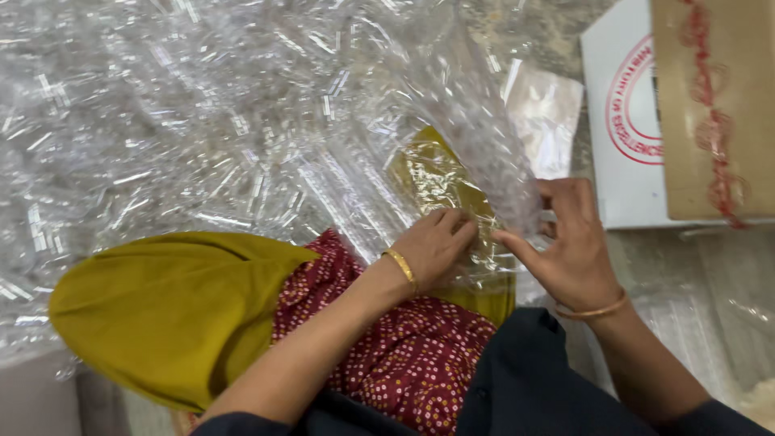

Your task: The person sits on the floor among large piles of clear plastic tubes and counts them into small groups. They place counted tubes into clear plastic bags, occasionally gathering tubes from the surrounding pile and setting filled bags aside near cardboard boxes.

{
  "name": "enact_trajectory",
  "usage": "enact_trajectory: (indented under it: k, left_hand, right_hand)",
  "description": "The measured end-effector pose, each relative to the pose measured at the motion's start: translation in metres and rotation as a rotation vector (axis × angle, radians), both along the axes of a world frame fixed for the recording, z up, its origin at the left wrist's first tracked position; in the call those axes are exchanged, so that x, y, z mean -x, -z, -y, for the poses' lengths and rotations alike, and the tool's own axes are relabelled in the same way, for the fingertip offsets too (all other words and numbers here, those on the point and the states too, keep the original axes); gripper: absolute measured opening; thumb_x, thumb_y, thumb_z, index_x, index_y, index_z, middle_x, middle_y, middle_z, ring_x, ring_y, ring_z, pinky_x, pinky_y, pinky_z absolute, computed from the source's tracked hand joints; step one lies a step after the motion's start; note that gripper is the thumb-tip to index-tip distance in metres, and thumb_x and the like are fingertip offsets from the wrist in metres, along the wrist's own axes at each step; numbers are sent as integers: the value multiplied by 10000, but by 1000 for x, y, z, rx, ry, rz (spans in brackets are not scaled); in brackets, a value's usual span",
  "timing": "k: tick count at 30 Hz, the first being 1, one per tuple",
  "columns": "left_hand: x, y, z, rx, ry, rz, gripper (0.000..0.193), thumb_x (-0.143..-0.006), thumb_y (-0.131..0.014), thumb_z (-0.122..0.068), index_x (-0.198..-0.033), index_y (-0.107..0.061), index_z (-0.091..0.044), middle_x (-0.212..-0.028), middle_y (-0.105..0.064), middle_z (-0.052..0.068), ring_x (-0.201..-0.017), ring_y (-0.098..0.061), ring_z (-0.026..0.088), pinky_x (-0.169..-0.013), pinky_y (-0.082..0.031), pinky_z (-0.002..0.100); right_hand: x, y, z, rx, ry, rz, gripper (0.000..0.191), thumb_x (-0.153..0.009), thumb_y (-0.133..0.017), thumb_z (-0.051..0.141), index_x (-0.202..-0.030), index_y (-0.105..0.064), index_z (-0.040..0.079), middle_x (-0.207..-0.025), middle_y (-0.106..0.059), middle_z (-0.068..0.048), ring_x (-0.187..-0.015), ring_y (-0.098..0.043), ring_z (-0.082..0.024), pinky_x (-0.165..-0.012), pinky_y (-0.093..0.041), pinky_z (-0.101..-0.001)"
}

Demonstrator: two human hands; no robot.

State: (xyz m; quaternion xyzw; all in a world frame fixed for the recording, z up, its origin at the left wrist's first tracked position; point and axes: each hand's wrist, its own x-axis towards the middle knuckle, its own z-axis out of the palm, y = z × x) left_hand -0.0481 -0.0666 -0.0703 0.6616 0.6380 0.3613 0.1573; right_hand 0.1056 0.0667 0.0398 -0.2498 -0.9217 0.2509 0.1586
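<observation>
Head view, looking down at lap level. Left hand, gold bangle at the wrist, lies knuckles-up with fingers curled down, pressing and pinching a clear plastic bag. Right hand, also bangled, meets it from the other side: index finger extended onto the film, thumb and remaining fingers closed on the bag's upper edge. Both hands grip the same bag, which sits just above the lap, between the hands.

Bag: thin, glossy, crinkled film, its upper part dotted with small white spots. Inside or directly behind it, a flat mustard-yellow folded item; which of the two, cannot tell through the glare.

Beneath and to the left, a large heap of clear wrappers, highly reflective, individual pieces not separable. Lower left, mustard-yellow cloth, matte, smooth, rounded, probably over a knee. Beside it, maroon fabric with small white dots. Dark sleeves run off the bottom edge.

Upper right, a white box with a red circular stamp, partly covered by a brown cardboard sheet bearing a red tangled string; both cropped by the frame. Right fingertips hidden behind the film.
</observation>
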Motion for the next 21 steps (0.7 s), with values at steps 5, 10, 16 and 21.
enact_trajectory:
  k: [5,10,16,21]
  left_hand:
    - [11,-5,-22,132,52,-76,146,-857,-668,-143,-978,-711,-72,-1206,-612,130,-1037,-663,309,-913,-566,420]
    - [54,-34,-42,178,-67,-4,366,-906,-594,-161,-1240,-716,-76,-1347,-619,125,-1121,-687,325,-1005,-538,426]
    - [17,-53,-72,-207,218,11,1141,-652,-694,-254,-1591,-159,111,-1657,-141,274,-1273,-591,450,-1016,-524,442]
    - [-70,-72,-84,292,236,-19,993,-725,-673,-132,-1555,-155,39,-1681,-107,213,-1050,-699,385,-814,-594,446]
  right_hand:
    - [-65,16,-10,24,118,100,659,-741,-875,256,-1241,-554,-28,-1206,-503,-153,-950,-626,-244,-731,-594,-340]
    - [-126,57,-22,28,123,138,640,-734,-844,270,-1233,-568,-21,-1196,-505,-154,-982,-637,-251,-755,-611,-338]
    - [-158,71,-29,-136,143,308,614,-739,-839,206,-1294,-623,58,-1130,-543,-150,-938,-623,-295,-813,-564,-405]
    - [-138,91,-28,-221,32,141,630,-753,-768,122,-1343,-570,26,-1283,-582,-185,-1168,-610,-367,-967,-524,-442]
